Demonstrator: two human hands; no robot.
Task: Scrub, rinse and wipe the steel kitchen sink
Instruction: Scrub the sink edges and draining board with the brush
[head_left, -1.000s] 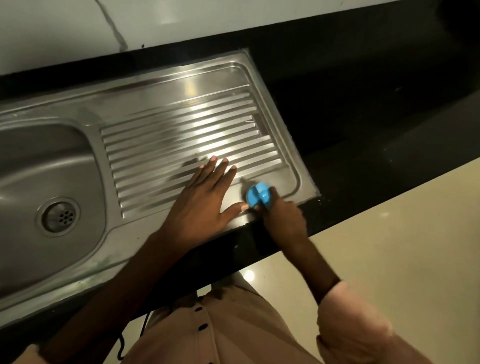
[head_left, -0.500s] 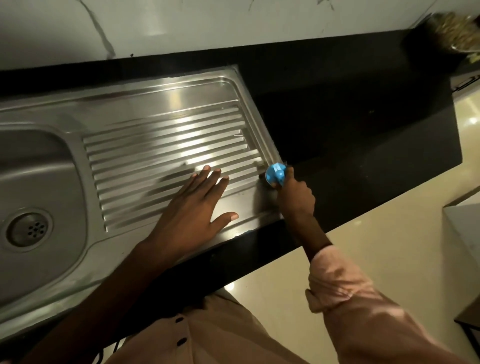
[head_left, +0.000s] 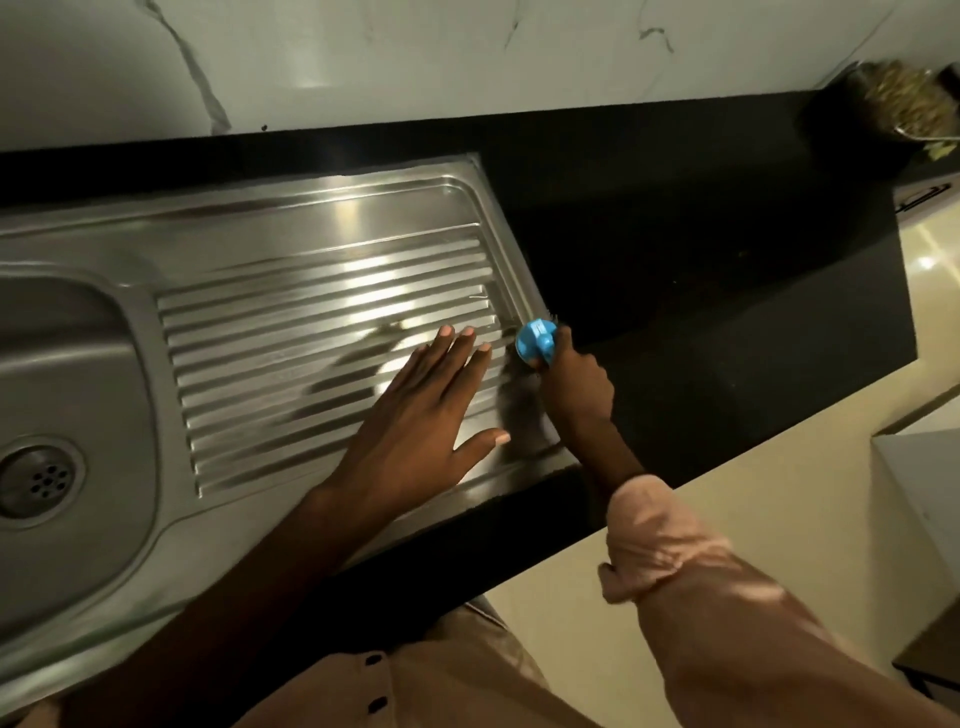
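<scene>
The steel sink (head_left: 322, 218) fills the left of the head view, with a ribbed drainboard in the middle and the basin with its round drain (head_left: 39, 480) at the far left. My left hand (head_left: 421, 415) lies flat on the drainboard, fingers straight and spread. My right hand (head_left: 574, 382) grips a blue scrubber (head_left: 535, 340) and holds it against the drainboard's right rim, where steel meets counter. The scrubber's underside is hidden.
A black counter (head_left: 701, 270) runs to the right of the sink below a white marble wall. A bowl of greenish stuff (head_left: 904, 104) sits at the counter's far right corner. Pale floor lies beyond the counter's front edge.
My right hand has carried the blue scrubber from the drainboard's front right corner up along the right rim. The left hand has stayed flat on the ribs.
</scene>
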